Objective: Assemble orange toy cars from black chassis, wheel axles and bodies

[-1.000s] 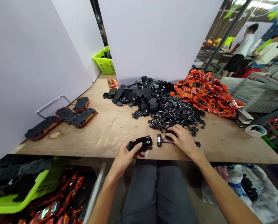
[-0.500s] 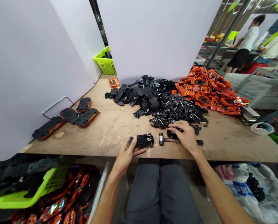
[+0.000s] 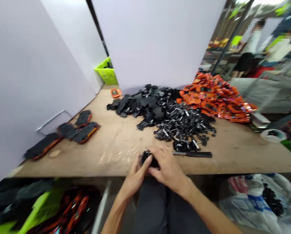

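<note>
Both hands meet at the near edge of the wooden table [image 3: 116, 143]. My left hand [image 3: 135, 174] grips a black toy-car chassis [image 3: 147, 157] from the left side. Over the same chassis lies my right hand [image 3: 166, 165], its fingers curled onto the part. Most of the chassis is hidden under the hands. A small hammer [image 3: 194, 154] lies on the table just right of them, its head hidden by my right hand. Behind it spreads a heap of black wheels on metal axles [image 3: 184, 125].
A pile of black chassis parts [image 3: 138, 104] and a pile of orange car bodies [image 3: 216, 97] sit farther back. Several assembled cars [image 3: 74, 130] lie at the left by a white panel. Green baskets [image 3: 105, 71] stand behind and below left. People stand at the far right.
My right hand left the wheel heap by the hammer and moved left onto the chassis held by my left hand. The camera view swung and is blurred.
</note>
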A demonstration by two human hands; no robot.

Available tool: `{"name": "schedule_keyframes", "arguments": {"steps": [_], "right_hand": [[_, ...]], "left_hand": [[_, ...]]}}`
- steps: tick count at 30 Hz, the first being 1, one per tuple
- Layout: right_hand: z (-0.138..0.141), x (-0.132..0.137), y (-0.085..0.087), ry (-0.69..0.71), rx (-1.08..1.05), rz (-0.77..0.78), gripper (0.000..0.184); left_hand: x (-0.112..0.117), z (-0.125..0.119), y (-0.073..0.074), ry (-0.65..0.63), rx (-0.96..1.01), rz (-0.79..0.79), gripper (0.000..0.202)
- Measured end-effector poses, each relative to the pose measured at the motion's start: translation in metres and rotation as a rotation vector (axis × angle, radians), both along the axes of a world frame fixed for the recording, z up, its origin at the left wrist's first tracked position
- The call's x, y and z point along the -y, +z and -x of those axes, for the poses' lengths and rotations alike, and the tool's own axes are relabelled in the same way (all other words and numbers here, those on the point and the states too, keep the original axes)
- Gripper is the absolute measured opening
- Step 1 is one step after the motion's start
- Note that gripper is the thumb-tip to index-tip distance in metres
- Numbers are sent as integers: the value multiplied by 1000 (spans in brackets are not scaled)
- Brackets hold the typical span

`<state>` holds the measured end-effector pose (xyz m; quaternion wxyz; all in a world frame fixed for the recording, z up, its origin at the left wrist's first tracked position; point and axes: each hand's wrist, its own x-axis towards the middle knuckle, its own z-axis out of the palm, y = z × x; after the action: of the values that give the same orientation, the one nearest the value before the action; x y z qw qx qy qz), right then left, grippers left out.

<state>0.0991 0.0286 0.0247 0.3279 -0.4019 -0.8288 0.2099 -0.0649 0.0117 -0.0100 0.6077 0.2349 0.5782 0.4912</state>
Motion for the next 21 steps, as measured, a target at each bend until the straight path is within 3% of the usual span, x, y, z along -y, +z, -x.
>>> {"name": "schedule_keyframes", "arguments": {"steps": [2,4,6,8,10,12,14,17,21], "right_hand": [[-15,-8,10,29,61,-57,77],[-51,-31,21,-96,65,-119,68],[-111,-68,35,-409,94,-177,45],[-182,-114,46,-734,269,-207,37],[-245,-160,48,-811,323,-179,43],[-285,-200,41,-800,370,-145,57],[-305,-229,30,-781,420,-126,74],[-310,-262,17,-754,508,-99,97],[-306,-297,8,-725,603,-20,107]], "left_hand": [[-2,3,-2,44,5,60,58],[-9,7,-3,57,58,90,62],[-16,10,1,64,118,94,68],[-20,9,10,58,156,78,73],[-21,4,20,66,161,58,76],[-22,-3,27,100,151,56,78],[-22,-9,28,147,142,73,77],[-25,-13,20,187,141,84,66],[-33,-9,2,221,148,39,49]]}}
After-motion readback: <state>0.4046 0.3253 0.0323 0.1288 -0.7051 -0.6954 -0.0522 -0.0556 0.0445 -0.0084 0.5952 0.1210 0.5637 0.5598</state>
